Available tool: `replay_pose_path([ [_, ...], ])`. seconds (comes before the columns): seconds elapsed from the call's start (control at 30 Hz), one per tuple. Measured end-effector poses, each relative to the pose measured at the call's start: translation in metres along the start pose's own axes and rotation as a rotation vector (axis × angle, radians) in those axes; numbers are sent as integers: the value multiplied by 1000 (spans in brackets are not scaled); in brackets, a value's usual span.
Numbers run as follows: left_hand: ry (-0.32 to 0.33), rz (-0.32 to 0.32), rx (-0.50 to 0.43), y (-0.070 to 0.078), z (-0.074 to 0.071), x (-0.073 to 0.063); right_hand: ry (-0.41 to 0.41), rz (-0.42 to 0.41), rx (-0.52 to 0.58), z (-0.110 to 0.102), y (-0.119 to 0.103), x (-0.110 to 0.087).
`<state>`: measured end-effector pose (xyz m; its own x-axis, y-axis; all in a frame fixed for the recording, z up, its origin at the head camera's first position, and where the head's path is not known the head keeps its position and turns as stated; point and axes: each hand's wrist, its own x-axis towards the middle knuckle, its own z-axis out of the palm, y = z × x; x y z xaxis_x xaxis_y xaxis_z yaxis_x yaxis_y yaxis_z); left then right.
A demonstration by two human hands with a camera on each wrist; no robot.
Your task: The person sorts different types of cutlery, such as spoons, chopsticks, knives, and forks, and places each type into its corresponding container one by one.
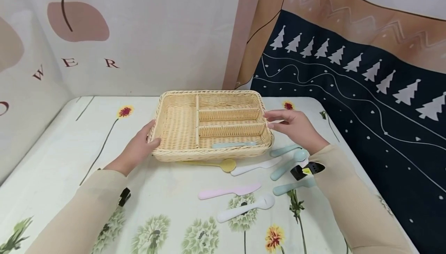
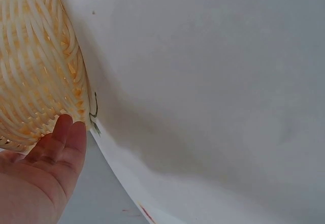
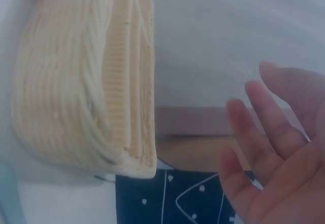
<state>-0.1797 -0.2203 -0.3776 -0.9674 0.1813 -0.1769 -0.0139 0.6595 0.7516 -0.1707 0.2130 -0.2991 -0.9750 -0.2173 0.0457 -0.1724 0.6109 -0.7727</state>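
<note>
Pinching the left rim of the wicker basket (image 1: 230, 131) between thumb and fingers, our left hand (image 1: 137, 148) holds it over the far part of the flowered tablecloth (image 1: 167, 188). Our right hand (image 1: 293, 125), fingers spread, hovers just beside its right end. A pale blue utensil (image 1: 230, 145) lies in the front compartment. Nearer us lie a yellow spoon (image 1: 228, 165), partly hidden by the basket, a white knife (image 1: 252, 167), a pink knife (image 1: 230, 192), a white spoon (image 1: 249, 207) and blue-green utensils (image 1: 287, 189).

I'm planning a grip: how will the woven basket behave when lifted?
The woven basket is probably light for its size, given its thin strands. Its woven walls may flex slightly. The blue utensil lying inside could slide if tipped.
</note>
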Motion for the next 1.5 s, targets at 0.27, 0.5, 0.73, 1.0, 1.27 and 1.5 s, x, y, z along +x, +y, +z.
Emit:
replay_pose_path([
  [0.27, -1, -6, -12, 0, 0, 0, 13, 36, 37, -1, 9, -22],
  [0.5, -5, -13, -24, 0, 0, 0, -28, 45, 71, 9, 16, -37],
  [0.73, -5, -13, -20, 0, 0, 0, -108, 32, 121, 23, 30, -49],
  [1.0, -11, -24, -16, 2, -1, 0, -203, -19, 113, 39, 39, -62],
  [1.27, -17, -16, -9, 1, -2, 0, -287, -75, 136, 56, 40, -71],
  [1.5, -16, -2, -5, -2, -1, 2, -383, -15, 165, 68, 41, -79],
])
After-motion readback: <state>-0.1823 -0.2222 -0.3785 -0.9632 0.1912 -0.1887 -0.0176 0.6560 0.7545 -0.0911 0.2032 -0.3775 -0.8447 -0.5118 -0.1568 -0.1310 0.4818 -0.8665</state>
